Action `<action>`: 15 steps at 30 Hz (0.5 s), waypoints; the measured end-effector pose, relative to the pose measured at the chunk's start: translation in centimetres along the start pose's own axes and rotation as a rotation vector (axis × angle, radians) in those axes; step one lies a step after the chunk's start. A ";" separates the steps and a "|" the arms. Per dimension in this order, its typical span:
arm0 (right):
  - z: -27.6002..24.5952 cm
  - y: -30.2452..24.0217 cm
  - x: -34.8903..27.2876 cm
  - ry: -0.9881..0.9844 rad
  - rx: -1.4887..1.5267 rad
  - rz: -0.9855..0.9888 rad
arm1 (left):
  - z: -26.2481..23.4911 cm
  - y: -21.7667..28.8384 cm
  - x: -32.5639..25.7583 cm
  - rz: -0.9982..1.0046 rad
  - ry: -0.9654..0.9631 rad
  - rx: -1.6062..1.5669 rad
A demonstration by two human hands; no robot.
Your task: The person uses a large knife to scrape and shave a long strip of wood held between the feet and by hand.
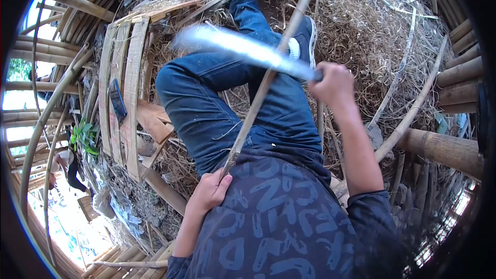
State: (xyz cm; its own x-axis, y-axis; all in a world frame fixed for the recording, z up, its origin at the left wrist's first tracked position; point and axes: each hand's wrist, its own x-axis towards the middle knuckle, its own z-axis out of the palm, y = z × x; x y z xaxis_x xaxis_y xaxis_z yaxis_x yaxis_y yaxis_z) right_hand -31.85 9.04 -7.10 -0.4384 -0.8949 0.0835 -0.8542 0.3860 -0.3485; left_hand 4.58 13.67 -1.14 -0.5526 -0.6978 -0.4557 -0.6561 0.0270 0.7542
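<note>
Over a floor of dry straw (pixel 372 36) ringed by bamboo poles (pixel 444 147), I see my left hand (pixel 209 192), fingers closed around a thin bamboo strip (pixel 258 103) slanting across my knees, and my right hand (pixel 333 83) gripping a blurred long knife (pixel 243 47).

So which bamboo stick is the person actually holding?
The thin bamboo strip slanting across the blue-jeaned lap. The left hand grips its lower end; the right hand holds a blurred knife against it. Other sticks lie untouched.
</note>
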 end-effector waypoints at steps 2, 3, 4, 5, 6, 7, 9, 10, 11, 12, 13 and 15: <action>-1.7 2.0 1.9 -0.041 -0.022 0.233 | 0.1 -0.1 -0.4 0.013 -0.006 0.037; -2.5 2.6 2.4 -0.032 -0.041 0.297 | 0.2 -0.1 -0.3 0.013 -0.016 0.053; -3.1 3.6 2.3 -0.034 -0.007 0.314 | 0.2 0.1 -0.1 0.011 -0.029 0.065; -3.3 4.4 1.9 0.024 -0.007 0.277 | 0.2 0.2 0.3 0.010 -0.043 0.078; -3.4 4.9 1.5 0.082 -0.007 0.241 | 0.1 0.2 0.8 0.007 -0.040 0.096; -3.3 5.0 1.0 0.054 0.041 0.212 | 0.1 0.4 1.3 -0.001 -0.036 0.080; -2.5 3.6 0.0 0.001 0.128 0.094 | 0.4 0.4 2.0 -0.016 -0.028 0.031; -2.5 2.1 -0.4 -0.080 0.166 0.080 | 0.3 0.9 2.3 -0.027 -0.027 0.004; -1.8 1.1 -0.9 -0.086 0.160 -0.043 | 0.2 0.9 2.5 -0.048 -0.054 -0.008; -1.1 -0.1 -1.5 -0.093 0.179 -0.119 | 0.2 0.6 2.7 -0.047 -0.059 0.007; -0.7 -1.5 -2.1 -0.123 0.121 -0.183 | 0.2 0.0 2.8 -0.014 -0.069 0.036; 0.2 -3.5 -3.0 -0.179 0.114 -0.212 | 0.0 -1.1 2.9 0.032 -0.079 0.087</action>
State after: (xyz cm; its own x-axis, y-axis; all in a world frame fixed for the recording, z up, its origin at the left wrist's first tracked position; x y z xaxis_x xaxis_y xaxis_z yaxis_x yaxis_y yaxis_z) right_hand -27.54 10.33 -6.33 -0.1881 -0.9821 0.0031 -0.8800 0.1672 -0.4446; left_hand 3.70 11.64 -3.33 -0.6104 -0.6374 -0.4702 -0.6777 0.1129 0.7267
